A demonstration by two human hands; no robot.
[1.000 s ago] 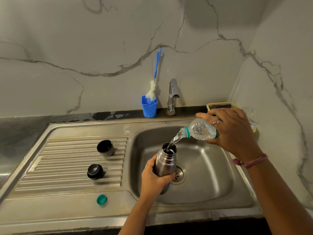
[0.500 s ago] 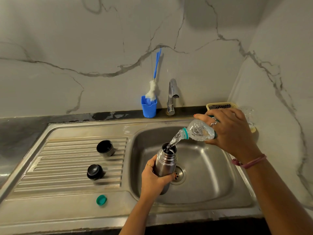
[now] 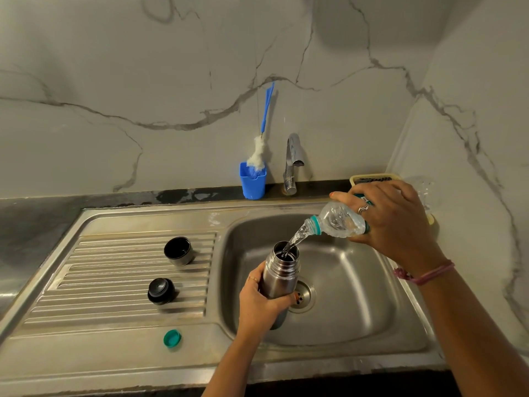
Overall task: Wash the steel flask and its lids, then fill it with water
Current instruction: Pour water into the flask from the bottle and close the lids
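Flask [image 3: 282, 272] gripped by left hand [image 3: 262, 303], right hand [image 3: 395, 222] tilting bottle [image 3: 339, 220], water pouring in

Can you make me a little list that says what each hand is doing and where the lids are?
left hand: grips the steel flask upright over the sink
right hand: tips a plastic bottle
water: streaming from bottle into flask mouth
cup lid: on the draining board, open side showing
black stopper: on draining board, nearer
green cap: on the sink's front edge
tap: no water seen running
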